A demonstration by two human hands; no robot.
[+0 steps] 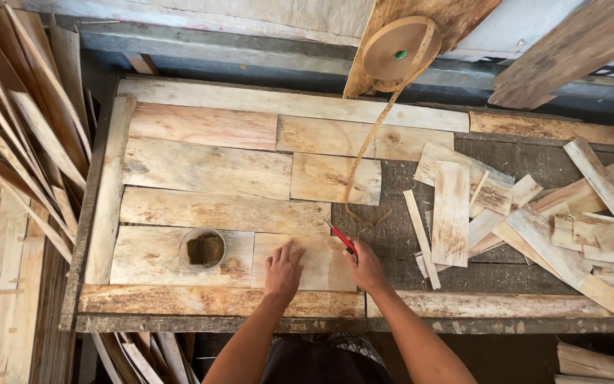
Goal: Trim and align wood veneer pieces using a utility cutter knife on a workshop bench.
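Observation:
My left hand (283, 271) lies flat, fingers spread, on a small veneer piece (314, 257) in the lowest row of wood sheets on the table. My right hand (366, 267) sits at that piece's right edge and grips a red-handled knife (342, 239), its tip pointing up and left along the edge. A brown paper tape strip (371, 146) hangs down from a tape roll (396, 51) above and ends in a loop just beyond the knife.
A shallow round dish (202, 249) with a dark sponge rests on the sheet left of my hands. Loose veneer offcuts (534, 213) pile up at the right. Long veneer strips (15, 135) lean at the left. The table's front edge (250, 323) runs just below my hands.

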